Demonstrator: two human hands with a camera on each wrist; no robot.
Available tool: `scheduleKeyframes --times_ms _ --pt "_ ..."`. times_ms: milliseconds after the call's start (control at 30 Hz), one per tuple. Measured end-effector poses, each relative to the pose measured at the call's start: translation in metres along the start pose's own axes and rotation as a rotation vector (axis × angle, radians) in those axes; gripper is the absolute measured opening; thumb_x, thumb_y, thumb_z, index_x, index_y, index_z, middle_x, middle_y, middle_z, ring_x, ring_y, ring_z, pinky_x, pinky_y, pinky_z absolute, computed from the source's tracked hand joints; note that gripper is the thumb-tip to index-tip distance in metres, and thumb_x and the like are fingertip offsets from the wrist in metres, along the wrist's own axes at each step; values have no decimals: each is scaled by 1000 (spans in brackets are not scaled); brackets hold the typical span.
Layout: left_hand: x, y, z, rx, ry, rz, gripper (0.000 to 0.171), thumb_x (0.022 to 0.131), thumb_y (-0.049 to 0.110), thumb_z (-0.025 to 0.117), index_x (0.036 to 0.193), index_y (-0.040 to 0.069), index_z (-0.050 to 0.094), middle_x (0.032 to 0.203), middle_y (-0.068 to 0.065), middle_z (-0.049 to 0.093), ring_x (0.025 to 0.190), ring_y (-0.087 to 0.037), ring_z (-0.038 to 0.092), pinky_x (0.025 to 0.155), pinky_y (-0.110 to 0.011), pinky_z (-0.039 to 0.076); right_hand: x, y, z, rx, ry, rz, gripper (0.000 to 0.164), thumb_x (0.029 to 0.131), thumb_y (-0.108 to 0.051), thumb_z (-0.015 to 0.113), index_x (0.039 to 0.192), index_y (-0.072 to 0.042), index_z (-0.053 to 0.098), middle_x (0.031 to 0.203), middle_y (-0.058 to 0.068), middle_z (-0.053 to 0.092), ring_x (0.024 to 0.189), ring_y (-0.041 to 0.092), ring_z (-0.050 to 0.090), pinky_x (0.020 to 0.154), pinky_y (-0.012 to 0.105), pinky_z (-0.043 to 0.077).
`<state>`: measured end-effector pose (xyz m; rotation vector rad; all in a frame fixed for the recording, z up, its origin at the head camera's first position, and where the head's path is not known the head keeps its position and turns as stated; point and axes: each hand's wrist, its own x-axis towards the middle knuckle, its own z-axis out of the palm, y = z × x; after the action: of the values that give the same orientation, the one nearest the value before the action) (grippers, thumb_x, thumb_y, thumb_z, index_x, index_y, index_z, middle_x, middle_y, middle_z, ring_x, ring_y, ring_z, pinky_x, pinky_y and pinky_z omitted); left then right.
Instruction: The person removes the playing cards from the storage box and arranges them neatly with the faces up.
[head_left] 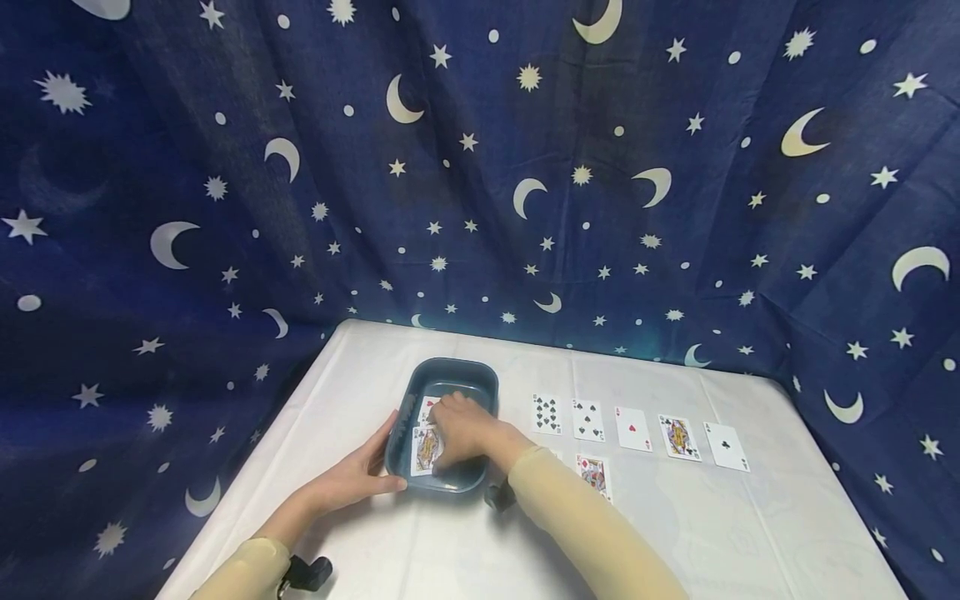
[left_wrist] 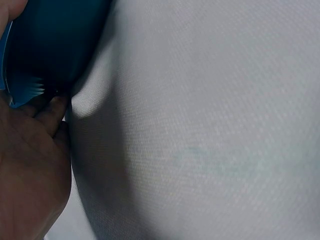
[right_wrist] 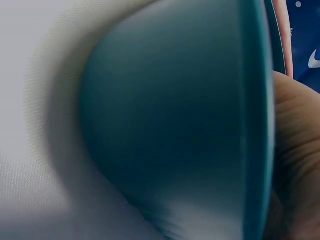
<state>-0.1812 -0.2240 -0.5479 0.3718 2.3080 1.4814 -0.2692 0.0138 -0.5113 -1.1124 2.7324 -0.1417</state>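
A dark blue-green plastic tray (head_left: 470,367) sits on the table's left half. My left hand (head_left: 347,479) grips its near-left corner, thumb at the near rim and fingers along the left wall. In the left wrist view, the fingers reach against the tray's ridged outside (left_wrist: 30,90). Inside the tray, my right hand (head_left: 465,429) curls its fingers and thumb at the right edge of a face card (head_left: 424,451). Beyond it lies a playing card with a red heart (head_left: 427,406), partly covered by the fingers. In the right wrist view the tray wall (right_wrist: 175,120) hides my fingertips.
Right of the tray, face-up playing cards lie in a row: a spade card (head_left: 547,414), another spade card (head_left: 588,420), the ace of hearts (head_left: 633,429), a face card (head_left: 679,437) and an ace (head_left: 727,447). A red face card (head_left: 595,476) lies nearer, partly behind my right sleeve.
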Motion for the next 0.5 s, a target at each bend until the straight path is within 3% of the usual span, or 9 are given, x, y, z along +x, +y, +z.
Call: scheduleKeyframes --times_ms 267,500 --pt "0 0 0 -14 -7 3 114 88 29 81 166 28 -2 172 -11 1 156 -31 5 124 -47 18 -3 -3 3 -18 0 -2 87 58 -71 89 121 -17 63 111 -8 57 98 10 44 97 28 46" --pt "2 -2 -1 19 6 -2 115 87 34 82 166 29 -2 172 -8 2 156 -29 7 123 -46 18 -4 -11 5 -77 0 -30 71 61 -63 90 108 -18 61 100 -8 54 94 11 46 96 28 47"
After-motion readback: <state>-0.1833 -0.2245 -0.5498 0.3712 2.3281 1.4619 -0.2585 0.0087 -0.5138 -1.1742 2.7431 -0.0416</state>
